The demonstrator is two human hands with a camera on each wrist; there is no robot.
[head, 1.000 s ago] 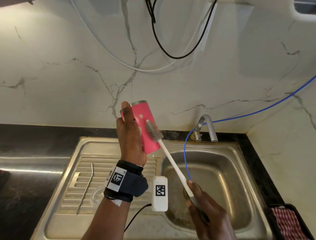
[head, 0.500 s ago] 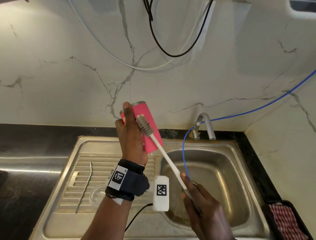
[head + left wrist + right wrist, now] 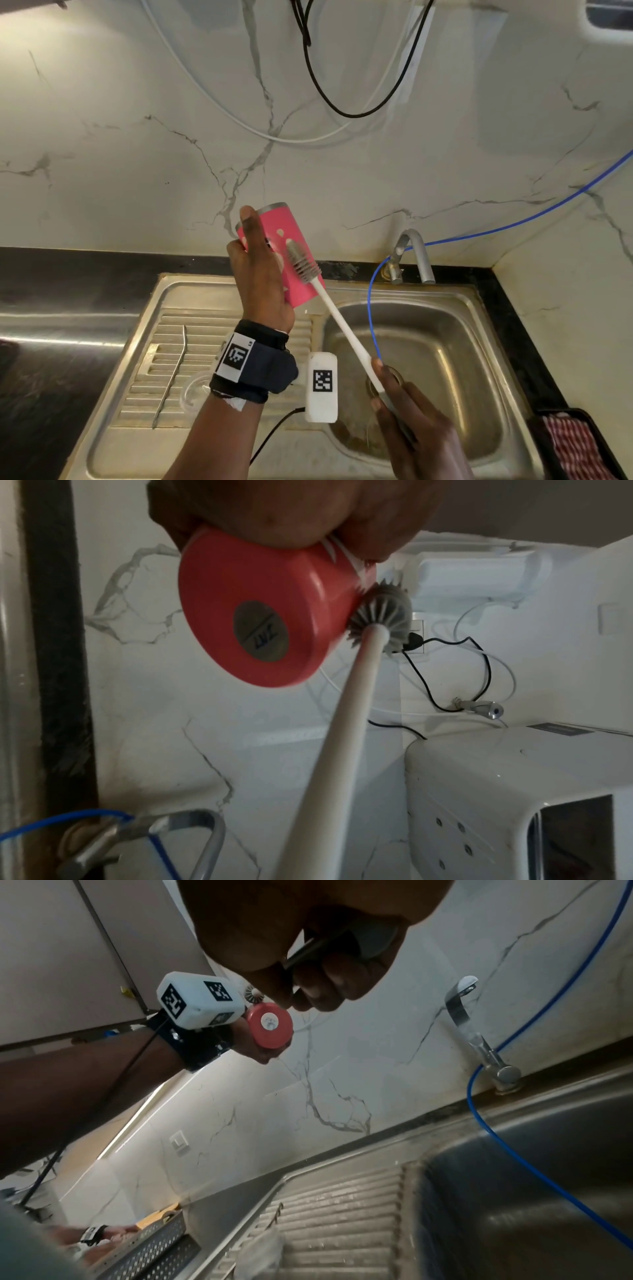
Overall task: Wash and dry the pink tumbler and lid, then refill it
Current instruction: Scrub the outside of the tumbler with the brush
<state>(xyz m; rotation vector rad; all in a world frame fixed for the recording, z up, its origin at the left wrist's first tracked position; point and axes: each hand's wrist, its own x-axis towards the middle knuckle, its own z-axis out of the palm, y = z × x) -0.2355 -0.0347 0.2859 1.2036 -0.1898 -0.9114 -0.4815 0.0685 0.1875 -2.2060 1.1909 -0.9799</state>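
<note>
My left hand (image 3: 260,270) grips the pink tumbler (image 3: 291,240) above the sink's draining board, its steel rim tilted up and away. The tumbler's round base (image 3: 260,631) faces the left wrist camera. My right hand (image 3: 404,414) holds the white handle of a bottle brush (image 3: 346,329). Its grey bristle head (image 3: 303,262) presses against the tumbler's pink side, also seen as the bristle head (image 3: 383,618) in the left wrist view. The clear lid (image 3: 197,390) lies on the draining board, partly behind my left wrist.
A bent metal straw (image 3: 173,373) lies on the draining board. The tap (image 3: 414,253) stands behind the steel basin (image 3: 445,359), with a blue hose (image 3: 371,308) running into it. A tray with a red checked cloth (image 3: 575,445) sits at the right. Cables hang on the marble wall.
The brush head slid up the tumbler's side toward the rim, then came back down toward the middle. The tumbler stays in my left hand at nearly the same spot.
</note>
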